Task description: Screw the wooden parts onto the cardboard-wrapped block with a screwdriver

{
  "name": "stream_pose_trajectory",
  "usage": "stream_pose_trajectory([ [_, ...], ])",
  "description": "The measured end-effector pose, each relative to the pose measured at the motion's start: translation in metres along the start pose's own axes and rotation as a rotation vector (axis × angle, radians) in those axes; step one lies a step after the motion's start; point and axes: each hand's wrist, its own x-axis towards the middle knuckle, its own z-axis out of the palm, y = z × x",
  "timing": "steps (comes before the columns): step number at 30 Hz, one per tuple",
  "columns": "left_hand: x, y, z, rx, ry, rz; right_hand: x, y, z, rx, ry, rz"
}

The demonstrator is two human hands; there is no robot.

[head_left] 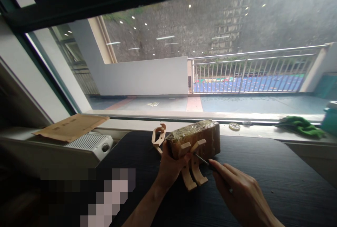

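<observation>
A wooden block (200,136) wrapped in clear film stands on the dark table (276,174). Two pale wooden hooks (194,165) hang from its front face. My left hand (170,164) grips the block's left end, with the thumb pressed on one hook. My right hand (237,192) is closed on a thin dark screwdriver (204,160), whose tip points at the top of the right hook. Another loose wooden hook piece (158,137) lies just behind my left hand.
A window sill runs behind the table, with a small tape ring (234,126), a green cloth (300,125) and a teal container (330,118) on it. At the left, a brown envelope (71,127) rests on a white ribbed device (91,144).
</observation>
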Motion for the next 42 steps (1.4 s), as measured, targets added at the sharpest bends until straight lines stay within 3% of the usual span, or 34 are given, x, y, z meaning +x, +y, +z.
stream_pose_trajectory([
  [7,-0.001,0.004,0.001,-0.024,0.0,0.0,0.001,0.0,-0.001,0.127,-0.012,0.106],
  [15,-0.001,0.005,0.001,-0.049,-0.017,-0.013,0.003,-0.009,-0.002,-0.094,0.077,-0.128],
  [24,-0.003,0.009,0.003,-0.031,0.013,-0.022,0.004,-0.007,-0.002,-0.108,0.098,-0.137],
  [33,0.0,0.004,0.001,-0.013,-0.011,0.004,0.006,-0.019,-0.006,-0.324,0.088,-0.251],
  [37,0.001,0.006,0.0,-0.036,-0.031,0.014,0.003,-0.018,0.003,-0.28,0.039,-0.206],
  [42,0.002,0.006,-0.002,-0.069,-0.063,0.0,0.002,-0.006,0.008,0.054,0.019,0.047],
])
